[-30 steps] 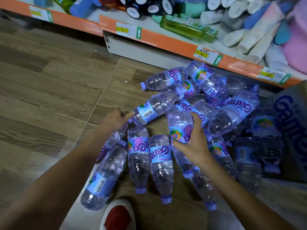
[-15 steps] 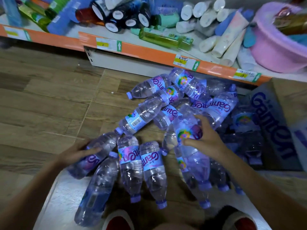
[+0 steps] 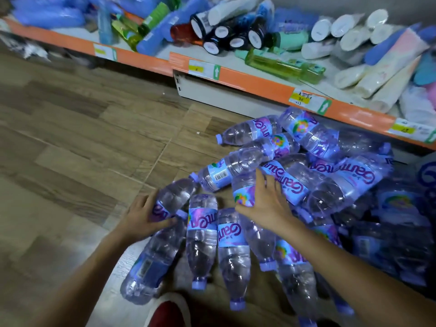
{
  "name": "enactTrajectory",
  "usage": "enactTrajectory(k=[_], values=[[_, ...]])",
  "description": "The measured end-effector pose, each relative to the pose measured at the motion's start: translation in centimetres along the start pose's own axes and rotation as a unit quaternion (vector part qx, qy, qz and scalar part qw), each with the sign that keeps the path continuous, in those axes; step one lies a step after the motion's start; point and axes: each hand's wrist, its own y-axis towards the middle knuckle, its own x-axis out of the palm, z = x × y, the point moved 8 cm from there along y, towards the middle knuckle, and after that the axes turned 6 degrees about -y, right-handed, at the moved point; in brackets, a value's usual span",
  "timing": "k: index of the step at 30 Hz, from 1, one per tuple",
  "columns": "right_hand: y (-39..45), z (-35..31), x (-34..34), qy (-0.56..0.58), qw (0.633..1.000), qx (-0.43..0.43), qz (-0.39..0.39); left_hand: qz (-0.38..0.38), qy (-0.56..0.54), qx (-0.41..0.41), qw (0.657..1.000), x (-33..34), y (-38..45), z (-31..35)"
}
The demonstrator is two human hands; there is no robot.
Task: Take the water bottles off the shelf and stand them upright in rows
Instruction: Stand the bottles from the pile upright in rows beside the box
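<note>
Several clear water bottles with purple labels and purple caps lie on their sides in a heap on the floor under the orange-edged shelf. My left hand grips one lying bottle at the heap's left edge, around its label. My right hand is closed over another lying bottle in the middle of the heap. Three more bottles lie side by side between my arms, caps toward me. No bottle stands upright.
The shelf holds lying tubes, dark jars and a green bottle. Wood-pattern floor spreads to the left. A printed carton is at the right edge. A red and white shoe is at the bottom.
The view swung left along the shelf. My left hand closed around the bottle at the heap's left edge. My right hand stayed on the middle bottle.
</note>
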Motion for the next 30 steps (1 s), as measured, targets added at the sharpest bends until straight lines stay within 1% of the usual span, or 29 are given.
enactTrajectory(k=[2, 5, 7, 9, 11, 13, 14, 16, 18, 20, 21, 22, 24, 25, 27, 28, 30], values=[[-0.5, 0.6, -0.3, 0.033, 0.999, -0.016, 0.004, 0.003, 0.031, 0.006, 0.999, 0.4, 0.0, -0.2], [-2.5, 1.5, -0.6, 0.064, 0.995, -0.079, 0.008, 0.039, -0.02, 0.007, 0.999, 0.4, 1.2, -0.9], [-4.3, 2.0, -0.5, 0.04, 0.99, -0.133, 0.004, 0.047, -0.029, 0.016, 0.998, 0.4, 1.6, -0.8], [-6.0, 2.4, 0.1, -0.039, 0.981, -0.19, -0.008, 0.053, -0.036, 0.021, 0.998, 0.3, 1.9, -0.6], [-7.2, 2.5, 0.9, -0.156, 0.952, -0.262, 0.011, 0.045, -0.046, 0.021, 0.998, 0.3, 2.1, -0.2], [-7.7, 1.8, 2.0, -0.278, 0.905, -0.319, 0.046, 0.043, -0.053, 0.019, 0.997, 0.2, 2.4, -0.1], [-7.8, 1.5, 2.7, -0.313, 0.884, -0.344, 0.054, 0.043, -0.052, 0.019, 0.998, 0.2, 2.5, -0.1], [-7.8, 0.8, 3.9, -0.347, 0.854, -0.386, 0.035, 0.043, -0.037, 0.02, 0.998, 0.3, 2.7, 0.1], [-7.6, 0.4, 4.4, -0.377, 0.834, -0.404, 0.014, 0.04, -0.02, 0.019, 0.999, 0.2, 2.9, 0.2], [-7.9, 0.0, 4.6, -0.388, 0.81, -0.439, 0.039, 0.033, -0.018, 0.021, 0.999, 0.1, 3.0, 0.4], [-8.2, -0.3, 4.3, -0.372, 0.809, -0.452, 0.056, 0.032, -0.023, 0.02, 0.999, 0.1, 3.2, 0.3], [-8.2, -0.4, 4.0, -0.345, 0.818, -0.455, 0.066, 0.034, -0.029, 0.013, 0.999, 0.0, 3.5, -0.2], [-7.6, -0.3, 2.1, -0.262, 0.867, -0.416, 0.085, 0.038, -0.039, 0.002, 0.998, -0.5, 4.2, -0.9], [-7.0, 0.0, 0.8, -0.202, 0.894, -0.386, 0.102, 0.035, -0.051, -0.009, 0.998, -0.5, 5.0, -1.9], [-5.6, 0.8, -2.3, -0.048, 0.943, -0.307, 0.12, -0.001, -0.092, -0.031, 0.995, 0.3, 7.3, -5.1], [-4.7, 1.3, -3.3, 0.026, 0.96, -0.255, 0.111, -0.013, -0.112, -0.033, 0.993, 0.8, 8.4, -6.6], [-3.1, 1.6, -3.8, 0.118, 0.975, -0.174, 0.071, -0.01, -0.124, -0.034, 0.992, 1.2, 9.6, -8.4]])
